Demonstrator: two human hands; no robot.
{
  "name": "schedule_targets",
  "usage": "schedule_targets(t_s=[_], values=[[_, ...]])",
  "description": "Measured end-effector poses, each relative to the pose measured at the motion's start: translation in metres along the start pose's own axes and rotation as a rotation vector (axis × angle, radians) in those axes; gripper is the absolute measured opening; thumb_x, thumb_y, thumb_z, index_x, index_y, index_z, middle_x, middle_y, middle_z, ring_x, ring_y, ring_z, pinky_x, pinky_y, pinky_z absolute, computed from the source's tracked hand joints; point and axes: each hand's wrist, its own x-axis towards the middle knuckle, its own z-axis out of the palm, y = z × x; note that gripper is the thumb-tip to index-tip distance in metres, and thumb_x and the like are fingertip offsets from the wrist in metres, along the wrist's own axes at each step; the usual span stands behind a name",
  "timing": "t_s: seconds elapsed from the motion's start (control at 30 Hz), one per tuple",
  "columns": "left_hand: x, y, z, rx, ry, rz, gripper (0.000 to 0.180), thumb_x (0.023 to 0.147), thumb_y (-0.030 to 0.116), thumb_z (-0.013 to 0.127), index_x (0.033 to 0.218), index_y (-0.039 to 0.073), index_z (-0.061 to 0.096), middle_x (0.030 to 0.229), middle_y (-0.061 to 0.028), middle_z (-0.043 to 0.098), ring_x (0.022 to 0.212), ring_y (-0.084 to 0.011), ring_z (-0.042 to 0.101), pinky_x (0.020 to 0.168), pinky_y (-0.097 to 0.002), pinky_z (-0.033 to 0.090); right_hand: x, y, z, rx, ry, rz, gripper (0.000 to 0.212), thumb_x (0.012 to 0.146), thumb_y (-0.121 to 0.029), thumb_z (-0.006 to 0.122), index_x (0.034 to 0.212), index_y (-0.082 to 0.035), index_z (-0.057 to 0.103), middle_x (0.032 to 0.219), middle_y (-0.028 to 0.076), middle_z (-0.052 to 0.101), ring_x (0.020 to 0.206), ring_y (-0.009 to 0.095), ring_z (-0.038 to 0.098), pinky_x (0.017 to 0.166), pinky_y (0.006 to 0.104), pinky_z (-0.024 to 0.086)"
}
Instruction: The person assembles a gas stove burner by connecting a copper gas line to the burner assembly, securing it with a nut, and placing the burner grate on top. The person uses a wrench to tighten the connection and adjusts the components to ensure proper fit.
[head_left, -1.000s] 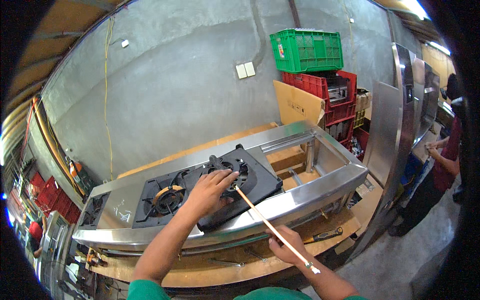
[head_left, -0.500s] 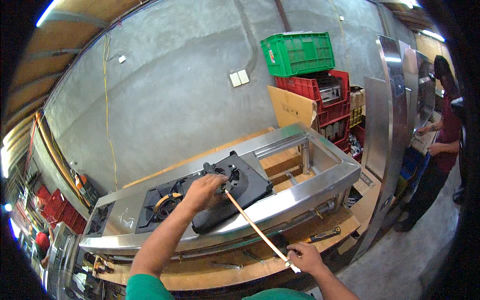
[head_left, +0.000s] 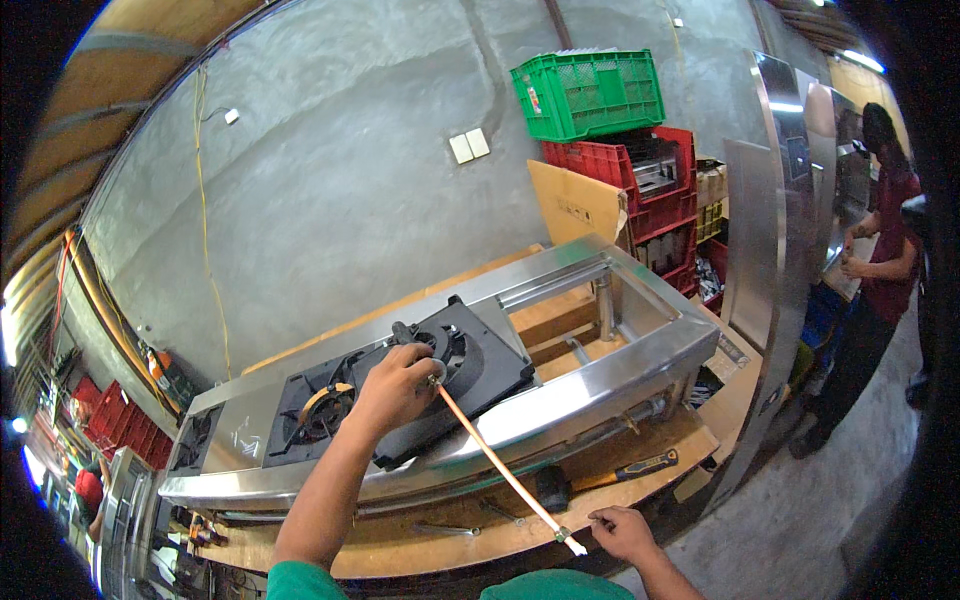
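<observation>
A long steel stove frame (head_left: 560,395) stands before me. On it a black burner plate (head_left: 505,350) with a round burner lies tilted across the front rail. My left hand (head_left: 398,385) is closed around a metal fitting of that burner. From this fitting a thin copper tube (head_left: 487,452) slopes down toward me and to the right. Its near end carries a brass nut (head_left: 562,534) and a white tip. Just right of that end is my right hand (head_left: 622,530), fingers curled and apart from the tube; anything pinched in them is too small to see.
A black-and-yellow hammer (head_left: 610,477) and spanners (head_left: 447,529) lie on the wooden bench (head_left: 380,555). Another black burner grate (head_left: 315,400) sits left. Behind are a green crate (head_left: 590,97), red crates (head_left: 600,160) and cardboard (head_left: 580,205). Steel panels (head_left: 755,240) and a co-worker (head_left: 885,270) are right.
My right hand has come off the tube's near end and moved slightly right. The tube's end has swung a little left and down. My left hand keeps its hold.
</observation>
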Motion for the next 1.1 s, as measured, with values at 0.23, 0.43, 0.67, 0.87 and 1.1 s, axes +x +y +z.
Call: schedule_targets(t_s=[0.23, 0.43, 0.67, 0.87, 1.1], values=[[0.010, 0.004, 0.001, 0.110, -0.168, 0.077, 0.016, 0.073, 0.010, 0.075, 0.088, 0.011, 0.070, 0.122, -0.0107, 0.059, 0.113, -0.0333, 0.056, 0.093, -0.0418, 0.050, -0.003, 0.018, 0.000, -0.102, -0.152, 0.087, 0.032, 0.082, -0.027, 0.066, 0.108, -0.009, 0.072, 0.101, 0.015, 0.071, 0.090, 0.033, 0.068, 0.084, 0.0418, 0.054], [0.011, 0.011, -0.030, -0.163, -0.195, -0.101, 0.062, 0.071, 0.017, 0.081, 0.129, 0.014, 0.058, 0.129, -0.0137, 0.059, 0.121, -0.0350, 0.056, 0.103, -0.0432, 0.046, -0.007, 0.037, 0.003, -0.179, -0.098, 0.011, 0.032, 0.081, -0.022, 0.069, 0.107, -0.004, 0.072, 0.085, 0.013, 0.071, 0.076, 0.024, 0.069, 0.073, 0.0348, 0.055], [-0.007, -0.012, -0.025, -0.444, -0.136, -0.209, 0.078, 0.069, 0.026, 0.079, 0.139, 0.008, 0.050, 0.136, -0.0192, 0.057, 0.126, -0.0372, 0.054, 0.109, -0.0438, 0.041, -0.010, 0.030, -0.008, -0.161, -0.160, 0.123, 0.033, 0.083, -0.029, 0.067, 0.109, -0.008, 0.071, 0.095, 0.016, 0.071, 0.092, 0.034, 0.068, 0.084, 0.0428, 0.054], [-0.014, -0.032, 0.006, -0.340, -0.068, -0.136, 0.078, 0.069, 0.031, 0.078, 0.139, 0.009, 0.052, 0.144, -0.0195, 0.049, 0.139, -0.0375, 0.040, 0.118, -0.0452, 0.029, -0.006, 0.025, -0.013, -0.246, -0.159, 0.058, 0.033, 0.082, -0.028, 0.067, 0.107, -0.007, 0.071, 0.094, 0.017, 0.071, 0.086, 0.033, 0.070, 0.081, 0.0406, 0.055], [-0.028, -0.035, 0.033, -0.380, 0.079, -0.138, 0.080, 0.074, 0.046, 0.079, 0.139, 0.009, 0.051, 0.149, -0.0178, 0.045, 0.143, -0.0380, 0.035, 0.118, -0.0475, 0.028, -0.006, 0.038, -0.008, -0.273, -0.192, -0.047, 0.034, 0.081, -0.026, 0.072, 0.107, -0.005, 0.070, 0.087, 0.015, 0.071, 0.079, 0.029, 0.071, 0.072, 0.0381, 0.055]])
